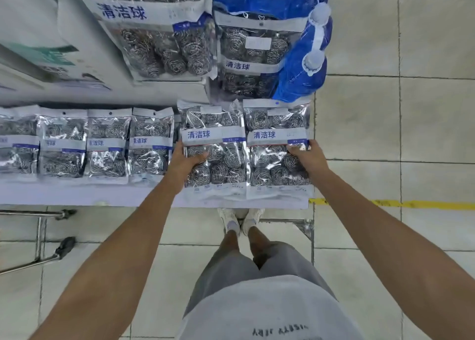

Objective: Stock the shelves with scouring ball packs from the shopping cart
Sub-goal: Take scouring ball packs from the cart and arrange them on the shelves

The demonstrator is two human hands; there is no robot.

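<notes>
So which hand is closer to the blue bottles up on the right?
The right. The right hand grips the end pack, which lies just below the blue bottles. The left hand holds the next pack, further left.

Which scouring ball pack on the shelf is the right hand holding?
The last pack at the row's right end. The right hand grips its right edge, while the left hand holds the neighbouring pack.

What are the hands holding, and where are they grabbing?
Left hand grips one scouring ball pack at its left edge; right hand grips another pack at its right edge.
</notes>
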